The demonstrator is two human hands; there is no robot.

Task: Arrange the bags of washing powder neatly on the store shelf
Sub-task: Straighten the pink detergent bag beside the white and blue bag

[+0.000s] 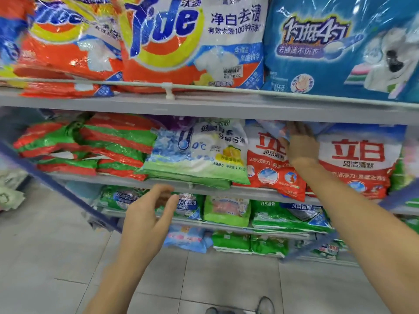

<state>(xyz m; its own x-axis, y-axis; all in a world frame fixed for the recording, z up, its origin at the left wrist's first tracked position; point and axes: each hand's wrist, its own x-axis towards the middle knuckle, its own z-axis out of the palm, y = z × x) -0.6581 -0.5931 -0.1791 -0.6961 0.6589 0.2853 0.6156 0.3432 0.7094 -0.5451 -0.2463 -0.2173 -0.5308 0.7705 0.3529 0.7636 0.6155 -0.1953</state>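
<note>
Head view: on the middle shelf board (pixel 204 184) a white-and-green bag marked 0°C (pixel 197 152) stands leaning a little forward, and I place all other things from it. Just to the right of it, touching it, stands a red-and-white bag (pixel 267 164), and further right a second red-and-white bag (pixel 360 164). The right hand (pixel 302 146) is up between the tops of these two bags, with its back to the camera. Its fingers (pixel 299 130) lie on the bent top of the nearer bag, but blur hides whether they close around it, so I cannot tell the grip. Below the 0°C bag and slightly to the left, the left hand (pixel 147 214) is in the air with fingers loose and the thumb apart, holding nothing. To the left of the 0°C bag, red-and-green bags (pixel 90 143) lie flat in uneven stacks. Above it stand orange Tide bags (pixel 172 41) and, up to the right, a blue bag (pixel 340 48). Below it are green bags (pixel 226 211).
</note>
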